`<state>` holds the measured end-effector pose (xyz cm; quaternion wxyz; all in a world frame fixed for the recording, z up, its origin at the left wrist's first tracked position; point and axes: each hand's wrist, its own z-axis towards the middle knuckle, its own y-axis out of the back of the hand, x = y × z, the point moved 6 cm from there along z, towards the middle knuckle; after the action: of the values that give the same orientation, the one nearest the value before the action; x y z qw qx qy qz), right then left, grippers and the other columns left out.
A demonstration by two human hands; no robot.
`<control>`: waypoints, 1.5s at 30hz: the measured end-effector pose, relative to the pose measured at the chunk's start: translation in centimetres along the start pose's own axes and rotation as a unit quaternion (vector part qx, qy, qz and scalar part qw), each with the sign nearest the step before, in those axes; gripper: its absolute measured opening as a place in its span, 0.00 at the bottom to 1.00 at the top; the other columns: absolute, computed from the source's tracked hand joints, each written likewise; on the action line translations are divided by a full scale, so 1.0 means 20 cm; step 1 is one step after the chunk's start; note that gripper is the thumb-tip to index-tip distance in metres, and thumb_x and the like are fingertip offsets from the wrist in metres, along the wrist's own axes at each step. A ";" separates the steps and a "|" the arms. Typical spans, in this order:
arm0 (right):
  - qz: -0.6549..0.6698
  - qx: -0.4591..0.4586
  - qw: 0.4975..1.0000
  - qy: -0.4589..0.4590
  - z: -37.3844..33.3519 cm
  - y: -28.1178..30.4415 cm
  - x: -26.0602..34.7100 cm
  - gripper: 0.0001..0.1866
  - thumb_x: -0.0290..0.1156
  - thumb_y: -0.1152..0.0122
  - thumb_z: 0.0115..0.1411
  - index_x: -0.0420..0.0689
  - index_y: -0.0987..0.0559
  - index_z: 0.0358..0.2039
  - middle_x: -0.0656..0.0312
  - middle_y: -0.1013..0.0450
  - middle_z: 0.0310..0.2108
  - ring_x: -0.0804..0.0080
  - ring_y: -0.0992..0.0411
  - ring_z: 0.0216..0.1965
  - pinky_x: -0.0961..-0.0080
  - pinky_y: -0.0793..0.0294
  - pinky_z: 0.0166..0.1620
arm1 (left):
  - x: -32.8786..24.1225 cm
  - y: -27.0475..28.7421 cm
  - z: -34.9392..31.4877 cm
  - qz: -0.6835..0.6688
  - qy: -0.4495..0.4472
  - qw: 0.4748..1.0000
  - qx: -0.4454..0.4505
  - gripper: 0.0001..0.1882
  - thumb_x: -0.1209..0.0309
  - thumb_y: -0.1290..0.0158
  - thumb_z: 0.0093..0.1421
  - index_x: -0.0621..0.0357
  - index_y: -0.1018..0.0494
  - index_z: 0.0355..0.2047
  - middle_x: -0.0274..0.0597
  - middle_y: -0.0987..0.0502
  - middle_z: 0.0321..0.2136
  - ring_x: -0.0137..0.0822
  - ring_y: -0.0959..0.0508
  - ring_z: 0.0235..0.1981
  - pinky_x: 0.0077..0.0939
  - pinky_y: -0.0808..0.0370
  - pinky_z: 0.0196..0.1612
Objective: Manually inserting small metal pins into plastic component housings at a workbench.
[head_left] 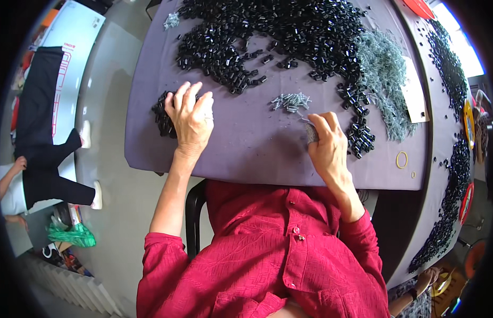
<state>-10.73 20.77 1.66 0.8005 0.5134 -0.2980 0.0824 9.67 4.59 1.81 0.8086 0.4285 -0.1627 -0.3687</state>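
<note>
Left hand (192,121), loosely open with no grip visible, borders black plastic pieces (162,117) at its nine o'clock; right hand (331,149) curls, hold unclear. A brush could scatter grey pins (292,101) at its eleven.

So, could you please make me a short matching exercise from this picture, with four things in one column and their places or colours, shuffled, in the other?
Things
1. left hand
2. right hand
3. shirt
4. plastic bag

Places or colours
A. green
B. beside the small pile of grey pins
C. red
D. at the small heap of black pieces near the left edge of the table

Right pairs: 1-D, 2-B, 3-C, 4-A
</note>
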 end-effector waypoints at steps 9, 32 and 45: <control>-0.029 0.037 0.999 -0.001 0.00 -0.04 -0.06 0.11 0.19 0.45 0.39 0.39 0.31 0.27 0.52 0.35 0.30 0.52 0.30 0.30 0.62 0.28 0.32 | -0.33 -0.08 0.17 -0.180 -0.003 0.984 -0.002 0.07 0.75 0.42 0.49 0.54 0.22 0.30 0.35 0.24 0.28 0.38 0.27 0.33 0.32 0.32 0.38; 0.204 0.002 0.979 0.002 -0.12 0.04 -0.10 0.21 0.14 0.45 0.35 0.41 0.26 0.34 0.55 0.30 0.31 0.54 0.28 0.31 0.67 0.28 0.33 | -0.31 -0.51 0.66 -0.146 0.075 0.980 0.113 0.09 0.66 0.45 0.48 0.55 0.21 0.29 0.44 0.21 0.25 0.43 0.22 0.30 0.35 0.26 0.38; 0.210 -0.043 0.977 0.007 -0.11 0.03 -0.10 0.19 0.12 0.47 0.38 0.41 0.27 0.34 0.53 0.31 0.32 0.53 0.29 0.31 0.67 0.28 0.34 | -0.38 -0.46 0.65 -0.116 -0.005 0.992 0.047 0.04 0.72 0.47 0.53 0.58 0.27 0.29 0.45 0.25 0.28 0.45 0.26 0.33 0.39 0.29 0.37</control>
<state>-11.81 23.29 0.46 0.7891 0.4038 -0.3963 0.2392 -7.24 -0.58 2.25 0.7388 0.4799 -0.1329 -0.4541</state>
